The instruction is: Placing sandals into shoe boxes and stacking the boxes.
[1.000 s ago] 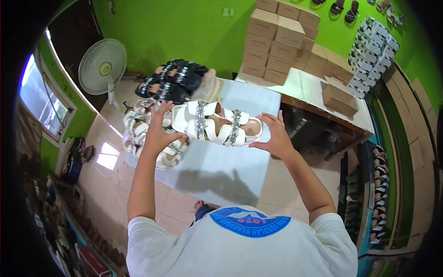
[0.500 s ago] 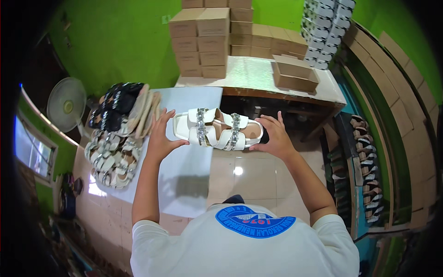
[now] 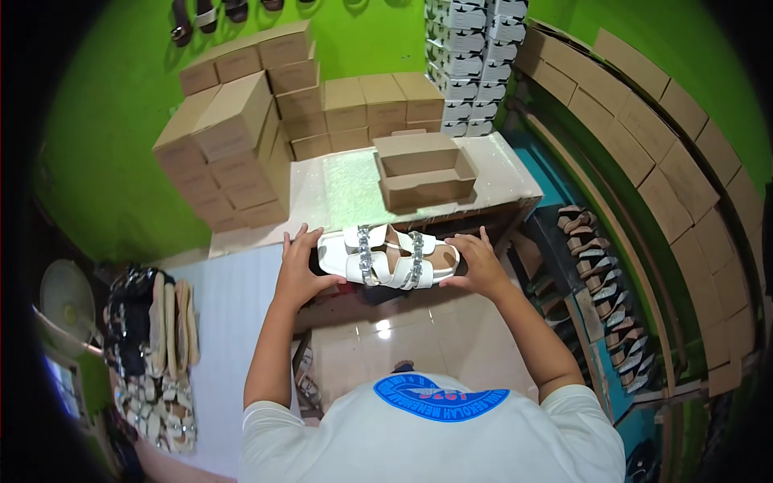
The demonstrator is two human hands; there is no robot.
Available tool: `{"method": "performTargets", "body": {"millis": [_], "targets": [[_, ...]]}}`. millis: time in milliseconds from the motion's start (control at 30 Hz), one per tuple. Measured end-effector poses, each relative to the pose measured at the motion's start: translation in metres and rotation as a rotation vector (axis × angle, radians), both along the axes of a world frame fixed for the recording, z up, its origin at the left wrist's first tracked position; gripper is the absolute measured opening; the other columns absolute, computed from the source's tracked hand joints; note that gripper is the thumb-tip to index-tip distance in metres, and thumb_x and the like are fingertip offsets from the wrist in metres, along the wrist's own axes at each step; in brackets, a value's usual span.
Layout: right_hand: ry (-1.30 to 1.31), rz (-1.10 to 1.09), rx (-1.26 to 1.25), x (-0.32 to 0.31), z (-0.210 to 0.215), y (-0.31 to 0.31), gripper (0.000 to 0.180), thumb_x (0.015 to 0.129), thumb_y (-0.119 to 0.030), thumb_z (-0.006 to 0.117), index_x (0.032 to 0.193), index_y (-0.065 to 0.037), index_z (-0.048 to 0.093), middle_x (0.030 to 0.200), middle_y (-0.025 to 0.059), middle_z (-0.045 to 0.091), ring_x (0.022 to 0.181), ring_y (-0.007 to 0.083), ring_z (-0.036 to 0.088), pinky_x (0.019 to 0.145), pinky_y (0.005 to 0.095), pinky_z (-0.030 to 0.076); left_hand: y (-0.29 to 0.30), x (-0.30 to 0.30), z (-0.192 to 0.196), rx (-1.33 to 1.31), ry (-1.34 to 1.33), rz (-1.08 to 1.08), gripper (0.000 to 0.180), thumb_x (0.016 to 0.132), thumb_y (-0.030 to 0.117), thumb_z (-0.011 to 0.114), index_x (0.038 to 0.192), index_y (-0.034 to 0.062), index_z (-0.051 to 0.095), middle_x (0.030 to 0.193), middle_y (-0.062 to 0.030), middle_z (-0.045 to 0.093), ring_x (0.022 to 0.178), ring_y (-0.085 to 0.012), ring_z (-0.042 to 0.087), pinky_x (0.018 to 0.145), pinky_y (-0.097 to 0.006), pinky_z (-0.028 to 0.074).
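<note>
A pair of white sandals (image 3: 385,258), its straps set with rows of clear stones, is held level in front of me. My left hand (image 3: 304,267) grips its left end, the fingers behind and the thumb at the near side. Around the right end my right hand (image 3: 477,266) is closed in the same way. Just beyond the sandals, an open brown cardboard box (image 3: 431,196) rests on the table (image 3: 310,189); its inside looks bare.
Brown boxes (image 3: 241,149) are stacked at the back left, and white patterned boxes (image 3: 459,64) stand behind. More sandals (image 3: 161,406) lie on a pale board (image 3: 229,322) at left, beside a fan (image 3: 68,302). Shelves of shoes (image 3: 620,322) line the right.
My view has turned right and moved toward the table, so the open box now lies straight beyond the sandals. Both hands still hold the pair, and the sandal heap has shifted lower left in view.
</note>
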State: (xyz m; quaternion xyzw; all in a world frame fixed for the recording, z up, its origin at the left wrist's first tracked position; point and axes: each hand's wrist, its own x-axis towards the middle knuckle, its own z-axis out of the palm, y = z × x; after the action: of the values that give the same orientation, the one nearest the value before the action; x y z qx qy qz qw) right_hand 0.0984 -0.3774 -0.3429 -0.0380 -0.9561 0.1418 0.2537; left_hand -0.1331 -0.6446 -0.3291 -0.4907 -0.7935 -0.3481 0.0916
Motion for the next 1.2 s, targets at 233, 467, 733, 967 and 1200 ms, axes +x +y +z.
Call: {"method": "performTargets", "body": {"millis": [233,467,733,967,1200], "targets": [[-0.024,-0.059,0.109,-0.027,0.011,0.099,0.075,0.055,-0.032,0.079,0.119,-0.013,0.044,0.115,0.0075,0.052,0.113,0.0271,0.046,0.103,0.0573,0.018,0.126,-0.049,-0.008,-0.031,0.008,-0.086,0.094,0.042,0.036,0.085,0.122,0.0077,0.044,0.116,-0.0115,0.054,0.125,-0.0323,0.036,0.107,-0.053,0.012],[0.013,-0.109,0.089,-0.068,-0.010,0.196,0.075,0.054,-0.031,0.076,0.119,-0.012,0.043,0.113,0.0086,0.053,0.113,0.0271,0.046,0.104,0.0558,0.017,0.227,-0.086,-0.023,-0.097,-0.013,-0.064,0.089,0.047,0.035,0.084,0.122,0.0073,0.045,0.121,-0.0117,0.051,0.125,-0.0322,0.036,0.107,-0.052,0.014],[-0.261,-0.047,-0.095,-0.140,-0.039,0.305,0.083,0.055,-0.029,0.075,0.128,-0.015,0.039,0.117,0.0103,0.052,0.115,0.0284,0.044,0.104,0.0582,0.013,0.311,-0.124,-0.067,-0.198,-0.172,0.084,0.097,0.044,0.034,0.085,0.126,0.0056,0.041,0.118,-0.0153,0.053,0.123,-0.0347,0.038,0.106,-0.053,0.016],[-0.405,0.039,-0.085,-0.197,-0.066,0.352,0.084,0.056,-0.032,0.074,0.130,-0.015,0.038,0.123,0.0133,0.048,0.121,0.0300,0.039,0.106,0.0567,0.008,0.337,-0.142,-0.088,-0.317,-0.255,0.231,0.097,0.045,0.033,0.085,0.126,0.0065,0.040,0.114,-0.0140,0.055,0.126,-0.0355,0.034,0.106,-0.054,0.011],[-0.419,0.001,-0.036,-0.206,-0.075,0.356,0.091,0.057,-0.048,0.074,0.134,-0.020,0.034,0.138,0.0176,0.031,0.131,0.0335,0.021,0.103,0.0606,0.006,0.327,-0.149,-0.105,-0.421,-0.213,0.247,0.100,0.058,0.045,0.076,0.135,0.0067,0.026,0.139,-0.0165,0.029,0.133,-0.0375,0.017,0.106,-0.055,0.006]]}}
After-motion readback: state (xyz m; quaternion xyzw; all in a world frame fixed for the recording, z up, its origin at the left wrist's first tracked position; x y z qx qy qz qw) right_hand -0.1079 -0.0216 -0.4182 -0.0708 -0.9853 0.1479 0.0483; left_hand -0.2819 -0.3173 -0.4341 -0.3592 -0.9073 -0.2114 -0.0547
